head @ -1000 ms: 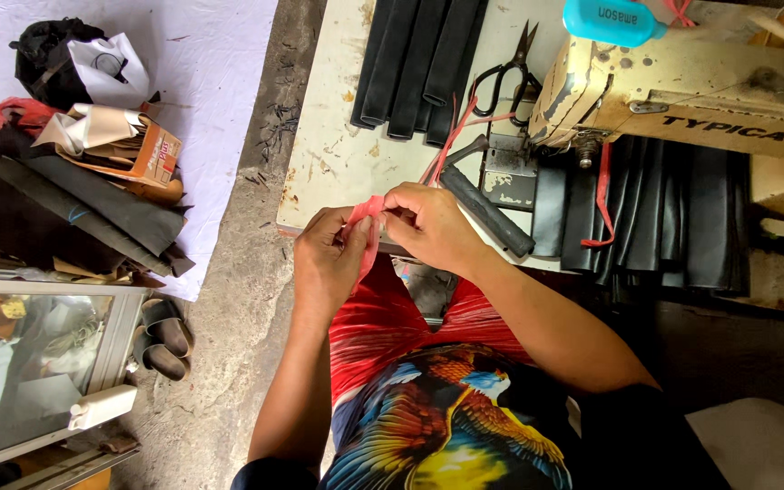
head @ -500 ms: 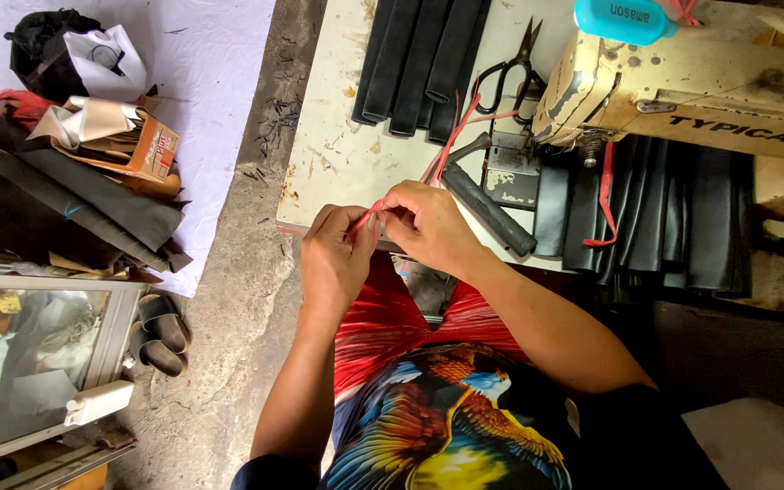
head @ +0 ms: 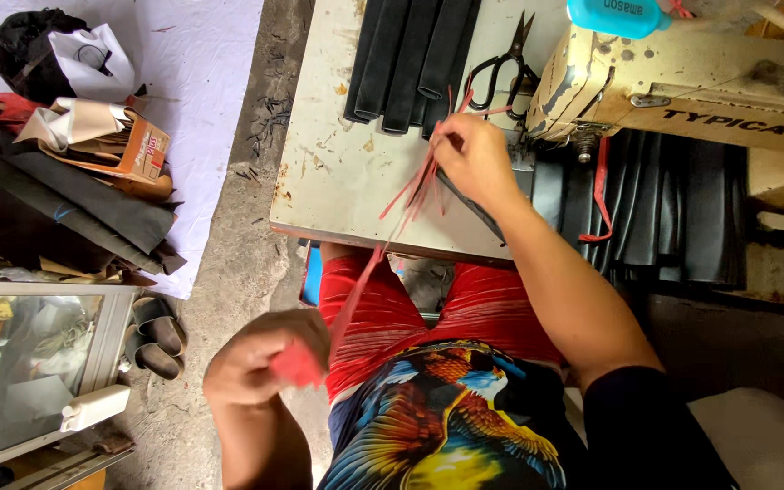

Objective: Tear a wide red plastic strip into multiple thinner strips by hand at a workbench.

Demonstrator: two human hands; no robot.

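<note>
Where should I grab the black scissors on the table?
Take the scissors by the looped handles, the end nearest the person, coming from above. They lie flat with blades pointing away, beside the sewing machine, so the loops are the safest grip.

Your one head-worn camera looks steeply down from above your lap, close enough to fill the view with the worn pale bench (head: 338,172), the cream sewing machine (head: 682,82) at top right and the grey concrete floor (head: 229,272) at left.
</note>
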